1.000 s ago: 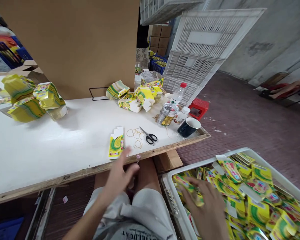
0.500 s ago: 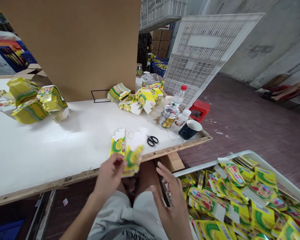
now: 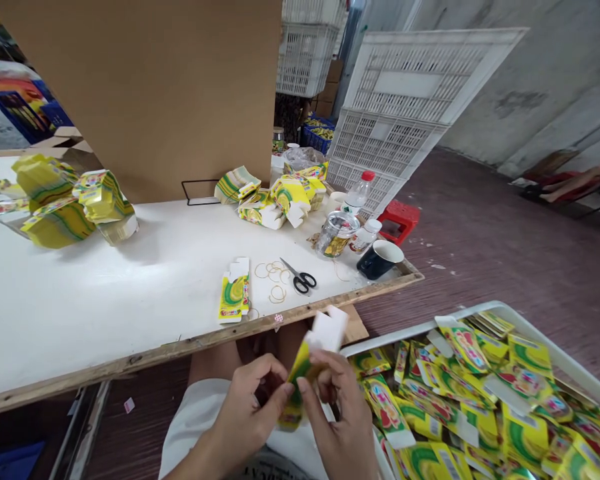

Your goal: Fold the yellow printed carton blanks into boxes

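Yellow box (image 3: pixel 303 359) tilted above the lap (image 3: pixel 193 417), beside the tub (image 3: pixel 503 308) | left hand (image 3: pixel 247 410), right hand (image 3: pixel 343 417): fingers clamped on it | step, from here: probably working its card | next seems to want light, even thumbs

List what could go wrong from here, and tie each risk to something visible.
1. The left hand and right hand both grip the yellow carton; uneven pressure might crease it or bend its white flaps.
2. The scissors lie close to the table's wooden front edge, so a passing arm could knock them off.
3. The dark mug stands near the table's right corner; a bump might tip it over.
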A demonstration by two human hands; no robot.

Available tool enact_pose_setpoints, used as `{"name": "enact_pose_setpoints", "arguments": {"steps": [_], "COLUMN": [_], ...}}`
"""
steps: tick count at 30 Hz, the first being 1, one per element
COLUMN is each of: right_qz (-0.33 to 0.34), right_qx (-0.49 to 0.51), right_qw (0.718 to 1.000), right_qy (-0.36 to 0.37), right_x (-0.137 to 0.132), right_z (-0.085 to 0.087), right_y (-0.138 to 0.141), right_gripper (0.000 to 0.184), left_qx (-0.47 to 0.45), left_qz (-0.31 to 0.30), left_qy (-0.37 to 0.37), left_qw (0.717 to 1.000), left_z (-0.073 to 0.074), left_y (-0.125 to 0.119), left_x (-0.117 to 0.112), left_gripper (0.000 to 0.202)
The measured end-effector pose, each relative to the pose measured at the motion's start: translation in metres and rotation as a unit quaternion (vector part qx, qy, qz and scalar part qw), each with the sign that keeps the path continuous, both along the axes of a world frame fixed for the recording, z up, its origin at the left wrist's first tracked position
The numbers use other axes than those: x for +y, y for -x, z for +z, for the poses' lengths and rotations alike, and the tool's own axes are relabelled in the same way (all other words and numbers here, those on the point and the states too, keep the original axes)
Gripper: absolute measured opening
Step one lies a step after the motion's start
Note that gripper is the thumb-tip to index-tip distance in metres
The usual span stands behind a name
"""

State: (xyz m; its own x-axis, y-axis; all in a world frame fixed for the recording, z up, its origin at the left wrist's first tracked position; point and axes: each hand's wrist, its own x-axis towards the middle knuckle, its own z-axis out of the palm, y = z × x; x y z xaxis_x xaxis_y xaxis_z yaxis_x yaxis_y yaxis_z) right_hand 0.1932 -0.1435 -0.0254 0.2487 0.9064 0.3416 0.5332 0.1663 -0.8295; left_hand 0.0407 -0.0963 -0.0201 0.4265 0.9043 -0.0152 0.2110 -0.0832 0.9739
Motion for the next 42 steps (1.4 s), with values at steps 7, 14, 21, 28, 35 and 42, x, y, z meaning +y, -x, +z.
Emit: {"name": "enact_pose_setpoints", "arguments": {"steps": [7, 14, 21, 28, 35, 42], "right_qz": [-0.008, -0.077, -0.06, 0.063, 0.028, 0.071], "right_qx": [0.112, 0.087, 0.153, 0.121, 0.076, 0.084], "right_qw": [0.994, 0.993, 0.986, 0.985, 0.995, 0.991], "right_qy": [-0.013, 0.018, 0.041, 0.103, 0.052, 0.081], "right_x": [-0.007, -0.008, -0.01, -0.009, -0.002, -0.001], "right_z": [-0.005, -0.012, -0.024, -0.007, -0.008, -0.001], "right_y": [0.006, -0.005, -0.014, -0.027, -0.031, -0.036], "right_gripper": [0.017, 0.032, 0.031, 0.023, 0.017, 0.031], "left_qx": [-0.247, -0.287, -0.194, -0.188, -0.196, -0.124], "left_qz": [-0.147, -0.032, -0.035, -0.115, -0.125, -0.061], "left_qy": [0.239, 0.263, 0.169, 0.239, 0.24, 0.137], "left_qw": [0.928, 0.921, 0.966, 0.946, 0.942, 0.981], "left_z": [-0.007, -0.021, -0.019, -0.013, -0.016, -0.015], "left_y": [-0.014, -0.023, -0.009, 0.004, 0.003, 0.002], "left_x": [-0.006, -0.002, 0.001, 0.006, 0.006, 0.01], "left_gripper": [0.056, 0.055, 0.056, 0.039, 0.078, 0.039]}}
